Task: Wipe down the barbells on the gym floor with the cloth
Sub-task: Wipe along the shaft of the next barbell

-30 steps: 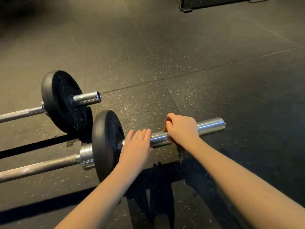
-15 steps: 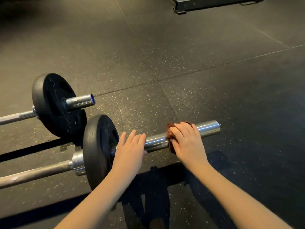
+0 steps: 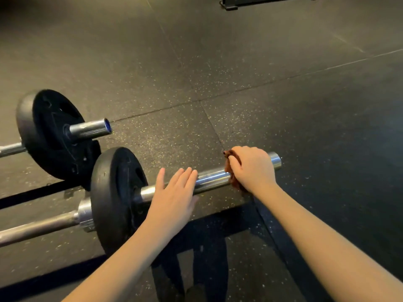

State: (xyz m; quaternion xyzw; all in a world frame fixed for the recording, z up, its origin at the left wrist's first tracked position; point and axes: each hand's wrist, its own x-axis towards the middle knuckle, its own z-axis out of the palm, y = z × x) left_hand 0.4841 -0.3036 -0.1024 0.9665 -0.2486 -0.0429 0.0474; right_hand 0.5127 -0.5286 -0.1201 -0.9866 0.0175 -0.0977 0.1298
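Observation:
Two barbells lie on the dark rubber gym floor. The near barbell has a chrome sleeve (image 3: 212,177) pointing right and a black plate (image 3: 113,192). My right hand (image 3: 250,168) grips a brown cloth (image 3: 229,165) wrapped round the sleeve close to its free end. My left hand (image 3: 174,197) rests flat on the sleeve beside the plate, fingers straight. The far barbell (image 3: 89,128) with its own black plate (image 3: 50,136) lies behind at the left, untouched.
The speckled rubber floor (image 3: 283,105) stretches away to the right and back. A dark metal frame base (image 3: 231,4) sits at the far top edge. My shadow falls on the floor below the sleeve.
My right hand has slid the cloth outward along the sleeve toward its free end. My left hand has stayed on the sleeve by the plate.

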